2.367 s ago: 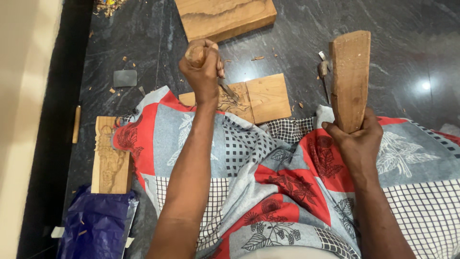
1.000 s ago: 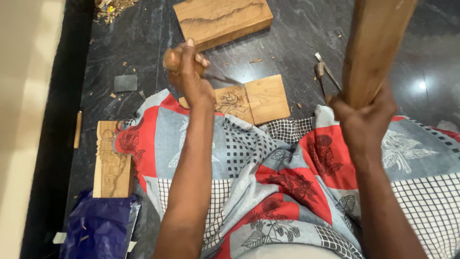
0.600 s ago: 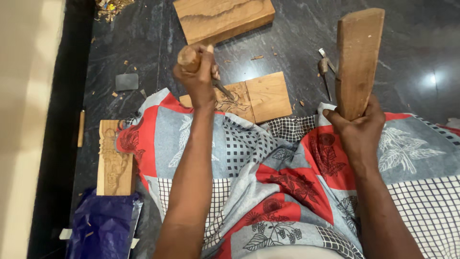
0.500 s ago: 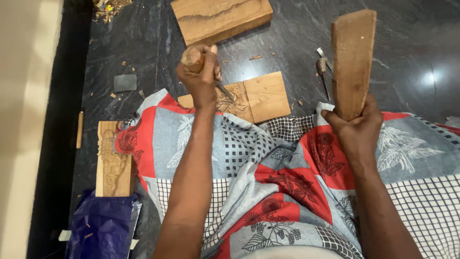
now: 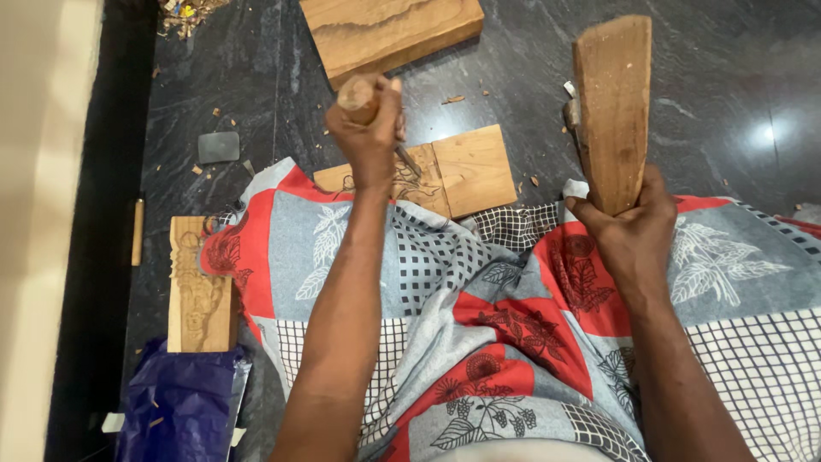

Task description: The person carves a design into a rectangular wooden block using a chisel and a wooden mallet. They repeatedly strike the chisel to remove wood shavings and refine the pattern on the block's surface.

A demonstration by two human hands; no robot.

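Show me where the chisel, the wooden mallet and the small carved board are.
chisel [image 5: 361,96]: head view, on its wooden handle above the fist.
wooden mallet [image 5: 612,103]: head view, on its broad flat face.
small carved board [image 5: 469,167]: head view, on its bare right half.

The chisel blade tip is too small to resolve. The patterned cloth hides the carved board's near edge; the plank is cropped at top.
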